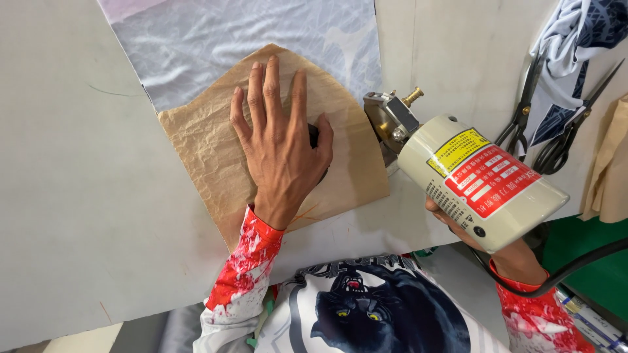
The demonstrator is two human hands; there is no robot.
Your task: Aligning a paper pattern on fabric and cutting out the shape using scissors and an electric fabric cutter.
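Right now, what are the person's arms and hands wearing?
Both hands, the left hand and the right hand, are bare, with no gloves. Each arm wears a long white sleeve splashed with red, ending at the wrist.

The light is bright and even, and it seems to come from above. The white table point(78, 196) looks pale and clean with no hard glare. The left hand point(278, 147) drops only a small soft shadow on the brown paper point(203, 144). A darker shadow sits under the cream cutting machine point(481, 180), and its round side has a gentle shine. Most things look sharp. The shiny cloth point(248, 33) at the top shows faint bright wrinkles. Straight lines bend a little near the edges.
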